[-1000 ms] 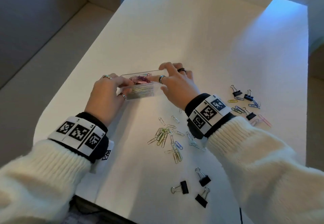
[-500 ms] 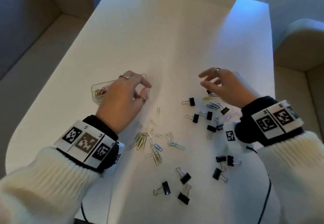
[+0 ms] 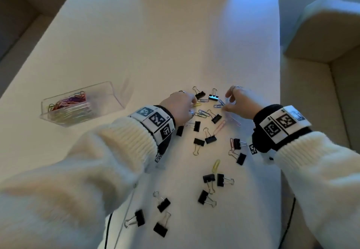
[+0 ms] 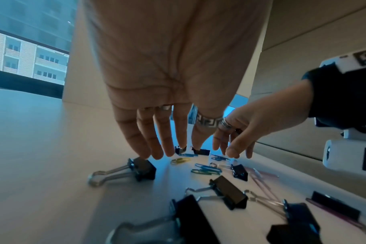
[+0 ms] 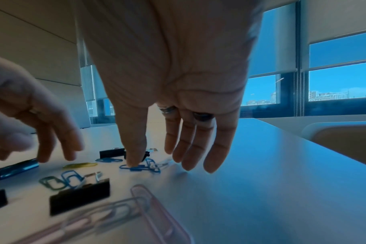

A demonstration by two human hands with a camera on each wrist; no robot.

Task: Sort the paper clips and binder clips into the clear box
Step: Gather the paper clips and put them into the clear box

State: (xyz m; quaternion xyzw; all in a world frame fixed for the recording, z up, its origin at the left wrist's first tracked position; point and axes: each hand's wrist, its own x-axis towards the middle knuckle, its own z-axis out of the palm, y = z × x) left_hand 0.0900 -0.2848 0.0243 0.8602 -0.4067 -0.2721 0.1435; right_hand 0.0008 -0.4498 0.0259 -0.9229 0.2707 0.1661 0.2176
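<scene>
On a white table (image 3: 155, 44) flanked by beige seats (image 3: 327, 34) and windows (image 5: 334, 79), both hands (image 3: 180, 105) (image 3: 241, 104) hover with loose fingers over scattered clips (image 3: 209, 138), holding nothing, the box (image 3: 81, 104) well to their left.

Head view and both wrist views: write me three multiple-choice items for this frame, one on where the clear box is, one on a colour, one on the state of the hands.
1. Where is the clear box?
A. left of both hands
B. between the hands
C. right of both hands

2. What colour are the binder clips on the table?
A. red
B. black
C. white

3. What is the right hand doing?
A. gripping the box
B. lying flat on the table
C. thumb on a blue paper clip, other fingers spread

Answers:
1 A, the box sits beyond the left hand.
2 B, every one is black-bodied.
3 C, the right wrist view shows the thumb tip on it.
</scene>
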